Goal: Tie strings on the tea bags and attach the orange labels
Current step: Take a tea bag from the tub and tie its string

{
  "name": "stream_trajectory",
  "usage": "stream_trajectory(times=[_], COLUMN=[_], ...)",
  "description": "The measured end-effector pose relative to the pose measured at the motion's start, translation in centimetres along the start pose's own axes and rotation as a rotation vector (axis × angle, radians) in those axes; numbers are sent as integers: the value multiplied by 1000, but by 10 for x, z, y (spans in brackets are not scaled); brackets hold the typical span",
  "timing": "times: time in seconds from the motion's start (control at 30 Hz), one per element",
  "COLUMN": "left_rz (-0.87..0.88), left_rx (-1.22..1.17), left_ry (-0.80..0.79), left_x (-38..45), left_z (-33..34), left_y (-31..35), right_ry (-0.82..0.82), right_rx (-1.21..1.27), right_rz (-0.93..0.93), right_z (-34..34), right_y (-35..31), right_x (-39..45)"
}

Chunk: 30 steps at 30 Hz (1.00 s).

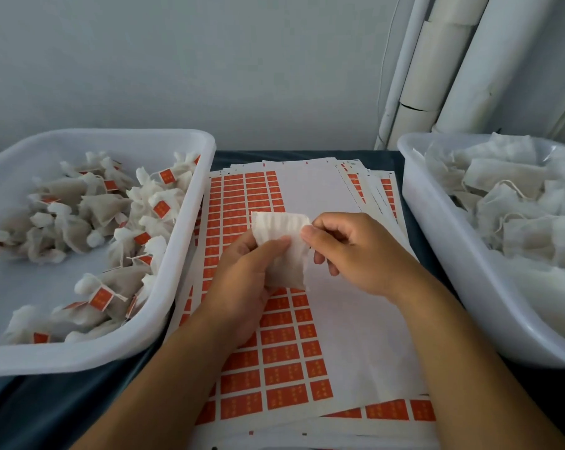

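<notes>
A white tea bag (279, 227) is held above the label sheets at the centre of the head view. My left hand (242, 280) grips its lower part, thumb across the front. My right hand (349, 251) pinches the bag's upper right corner between thumb and forefinger. Sheets of orange labels (284, 349) lie flat under both hands; part of the top sheet is bare backing paper. No string shows on the held bag.
A white tray (190, 241) on the left holds several tied tea bags with orange labels. Another white tray (443, 241) on the right holds loose untied bags. White pipes (437, 69) stand at the back right against the wall.
</notes>
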<state>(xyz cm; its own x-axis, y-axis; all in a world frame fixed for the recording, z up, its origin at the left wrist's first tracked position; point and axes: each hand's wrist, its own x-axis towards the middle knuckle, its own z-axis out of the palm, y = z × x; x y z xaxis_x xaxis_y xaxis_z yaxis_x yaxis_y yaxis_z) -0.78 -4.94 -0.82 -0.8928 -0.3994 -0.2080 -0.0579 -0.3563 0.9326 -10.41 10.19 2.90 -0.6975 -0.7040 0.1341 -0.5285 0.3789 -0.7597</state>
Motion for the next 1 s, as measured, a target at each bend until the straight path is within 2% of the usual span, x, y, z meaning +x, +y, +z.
stream_trajectory(times=[0.2, 0.43, 0.63, 0.83, 1.0], left_rz=[-4, -3, 243, 330, 437], left_rx=[-13, 14, 420, 655, 779], left_ry=[1, -58, -114, 36, 39], left_x=[-2, -6, -12, -8, -7], left_z=[1, 2, 7, 9, 7], left_y=[1, 2, 0, -6, -9], right_ry=[-40, 27, 6, 10, 61], right_rx=[128, 343, 531, 693, 1092], right_rz=[28, 36, 40, 36, 23], right_z=[-9, -10, -6, -7, -15], right_y=[-4, -10, -16, -15, -13], right_x=[-4, -4, -5, -5, -3])
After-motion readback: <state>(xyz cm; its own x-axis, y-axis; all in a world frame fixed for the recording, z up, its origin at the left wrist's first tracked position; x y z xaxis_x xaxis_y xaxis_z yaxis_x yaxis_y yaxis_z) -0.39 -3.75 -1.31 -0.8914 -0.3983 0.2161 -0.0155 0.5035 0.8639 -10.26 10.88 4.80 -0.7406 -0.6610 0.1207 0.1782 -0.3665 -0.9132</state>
